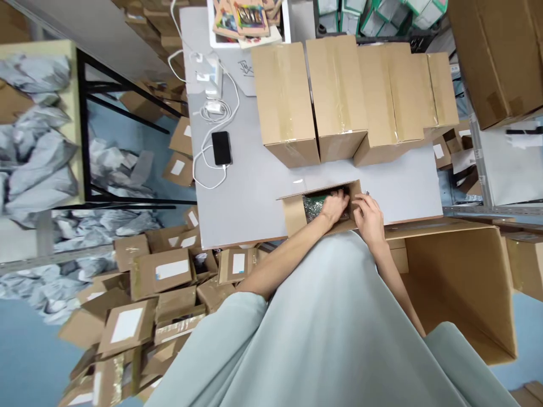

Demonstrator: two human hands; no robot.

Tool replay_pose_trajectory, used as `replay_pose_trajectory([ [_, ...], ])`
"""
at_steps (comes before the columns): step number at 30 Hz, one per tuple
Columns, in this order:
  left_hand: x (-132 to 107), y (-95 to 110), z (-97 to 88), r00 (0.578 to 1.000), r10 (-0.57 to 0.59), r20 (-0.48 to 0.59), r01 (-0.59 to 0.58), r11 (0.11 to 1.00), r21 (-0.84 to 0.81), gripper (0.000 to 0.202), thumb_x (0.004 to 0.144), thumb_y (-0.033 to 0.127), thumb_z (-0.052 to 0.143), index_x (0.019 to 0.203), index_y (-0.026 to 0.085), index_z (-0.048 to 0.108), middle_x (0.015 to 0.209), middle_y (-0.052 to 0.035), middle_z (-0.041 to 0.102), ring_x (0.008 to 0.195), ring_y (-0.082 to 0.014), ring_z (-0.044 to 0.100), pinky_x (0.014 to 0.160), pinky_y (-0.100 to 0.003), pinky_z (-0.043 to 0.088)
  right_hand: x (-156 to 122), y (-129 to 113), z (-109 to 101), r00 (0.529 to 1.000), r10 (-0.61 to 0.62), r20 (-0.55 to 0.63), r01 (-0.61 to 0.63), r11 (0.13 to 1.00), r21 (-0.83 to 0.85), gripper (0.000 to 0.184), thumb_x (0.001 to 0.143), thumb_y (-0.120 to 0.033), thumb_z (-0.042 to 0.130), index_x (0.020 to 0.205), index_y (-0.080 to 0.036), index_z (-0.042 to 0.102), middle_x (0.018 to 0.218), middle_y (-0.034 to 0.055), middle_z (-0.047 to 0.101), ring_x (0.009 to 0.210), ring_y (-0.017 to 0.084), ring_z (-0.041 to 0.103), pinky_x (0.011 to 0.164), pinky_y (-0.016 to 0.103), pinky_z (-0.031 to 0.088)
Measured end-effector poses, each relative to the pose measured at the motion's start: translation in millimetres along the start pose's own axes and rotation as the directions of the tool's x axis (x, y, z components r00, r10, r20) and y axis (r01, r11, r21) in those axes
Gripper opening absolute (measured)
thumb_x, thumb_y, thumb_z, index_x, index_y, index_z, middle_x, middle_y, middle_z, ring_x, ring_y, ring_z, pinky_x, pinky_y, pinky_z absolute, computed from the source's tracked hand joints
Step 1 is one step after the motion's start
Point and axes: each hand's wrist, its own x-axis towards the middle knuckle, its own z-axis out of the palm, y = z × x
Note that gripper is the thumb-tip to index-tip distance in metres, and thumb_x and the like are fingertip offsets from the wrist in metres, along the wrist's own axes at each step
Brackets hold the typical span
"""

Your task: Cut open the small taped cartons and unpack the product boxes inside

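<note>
A small open cardboard box (pixel 294 213) sits at the near edge of the grey table (pixel 254 192). Inside it lies a green item in clear wrapping (pixel 313 206). My left hand (pixel 335 207) reaches into the box, fingers curled down onto the contents; what they grip is hidden. My right hand (pixel 368 217) rests at the box's right end, fingers bent against its edge and flap. Both forearms come up from my pale green clothing.
Three larger taped cartons (pixel 335 96) stand in a row behind the box. A black phone (pixel 221 148) on a white cable and chargers (pixel 210 79) lie at the table's left. A big open carton (pixel 458 282) stands right; many small labelled parcels (pixel 161 277) pile on the floor left.
</note>
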Motion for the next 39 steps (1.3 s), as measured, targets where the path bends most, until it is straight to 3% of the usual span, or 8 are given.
replay_pose_trajectory([
  [4, -35, -20, -25.0, 0.998, -0.006, -0.068, 0.005, 1.000, -0.011, 0.052, 0.100, 0.015, 0.069, 0.152, 0.020, 0.064, 0.155, -0.0214, 0.060, 0.131, -0.0361, 0.070, 0.112, -0.047, 0.059, 1, 0, -1, 1.000, -0.019, -0.010, 0.019, 1.000, -0.016, 0.035, 0.103, -0.012, 0.049, 0.116, -0.025, 0.079, 0.135, 0.0129, 0.077, 0.117, 0.032, 0.073, 0.108, 0.052, 0.061],
  [8, -86, -36, -45.2, 0.943, -0.054, -0.327, -0.027, 0.970, -0.240, 0.054, 0.099, 0.020, 0.073, 0.152, 0.027, 0.066, 0.163, -0.0129, 0.057, 0.135, -0.0311, 0.070, 0.108, -0.039, 0.064, 1, -3, -3, 1.000, -0.015, -0.001, 0.015, 1.000, 0.024, 0.034, 0.106, -0.016, 0.048, 0.116, -0.024, 0.079, 0.135, 0.0125, 0.078, 0.119, 0.032, 0.074, 0.107, 0.051, 0.062],
  [13, -141, -39, -70.3, 0.723, -0.239, -0.648, -0.257, 0.779, -0.573, 0.046, 0.093, 0.027, 0.079, 0.139, 0.028, 0.072, 0.151, -0.0094, 0.066, 0.133, -0.0259, 0.072, 0.099, -0.036, 0.070, 4, -11, -5, 1.000, -0.008, -0.028, 0.013, 0.988, 0.151, 0.030, 0.111, -0.027, 0.051, 0.123, -0.025, 0.078, 0.138, 0.0125, 0.079, 0.127, 0.033, 0.071, 0.114, 0.056, 0.059],
  [20, -177, -66, -90.2, 0.473, -0.618, -0.628, -0.531, 0.369, -0.763, 0.060, 0.080, 0.050, 0.097, 0.130, 0.026, 0.074, 0.133, -0.0087, 0.078, 0.119, -0.0246, 0.079, 0.085, -0.029, 0.070, 12, -33, -19, 0.993, 0.108, 0.044, -0.114, 0.800, 0.589, 0.076, 0.107, -0.063, 0.065, 0.171, -0.026, 0.045, 0.164, 0.0201, 0.062, 0.142, 0.034, 0.068, 0.113, 0.053, 0.063],
  [24, -186, -77, -85.0, 0.606, -0.705, -0.368, -0.559, -0.048, -0.827, 0.049, 0.081, 0.049, 0.095, 0.120, 0.026, 0.075, 0.117, -0.0047, 0.082, 0.105, -0.0195, 0.079, 0.087, -0.028, 0.068, 13, -61, -33, 0.993, 0.028, 0.119, -0.111, 0.605, 0.789, 0.086, 0.100, -0.070, 0.074, 0.172, -0.033, 0.046, 0.162, 0.0159, 0.064, 0.137, 0.033, 0.072, 0.109, 0.050, 0.066],
  [28, -183, -80, -65.7, 0.735, -0.662, -0.145, -0.456, -0.325, -0.828, 0.044, 0.078, 0.050, 0.094, 0.106, 0.023, 0.073, 0.114, -0.0057, 0.083, 0.099, -0.0203, 0.078, 0.089, -0.030, 0.066, 10, -91, -40, 0.995, 0.046, 0.087, -0.097, 0.589, 0.802, 0.066, 0.099, -0.060, 0.082, 0.158, -0.036, 0.065, 0.156, 0.0109, 0.066, 0.124, 0.027, 0.075, 0.098, 0.041, 0.070],
  [33, -172, -83, -40.7, 0.775, -0.631, -0.048, -0.403, -0.434, -0.806, 0.037, 0.076, 0.047, 0.089, 0.098, 0.024, 0.072, 0.105, -0.0042, 0.082, 0.095, -0.0213, 0.075, 0.092, -0.034, 0.063, 7, -116, -49, 1.000, 0.018, 0.024, -0.029, 0.691, 0.722, 0.055, 0.095, -0.050, 0.090, 0.146, -0.037, 0.075, 0.151, 0.0076, 0.064, 0.131, 0.025, 0.071, 0.101, 0.038, 0.070],
  [39, -178, -89, -35.9, 0.774, -0.627, -0.085, -0.406, -0.390, -0.827, 0.033, 0.076, 0.044, 0.088, 0.097, 0.022, 0.074, 0.110, -0.0054, 0.081, 0.104, -0.0225, 0.073, 0.091, -0.032, 0.058, 1, -120, -52, 0.998, 0.040, 0.038, -0.055, 0.714, 0.698, 0.050, 0.096, -0.047, 0.089, 0.142, -0.035, 0.075, 0.157, 0.0094, 0.066, 0.140, 0.028, 0.070, 0.107, 0.041, 0.068],
])
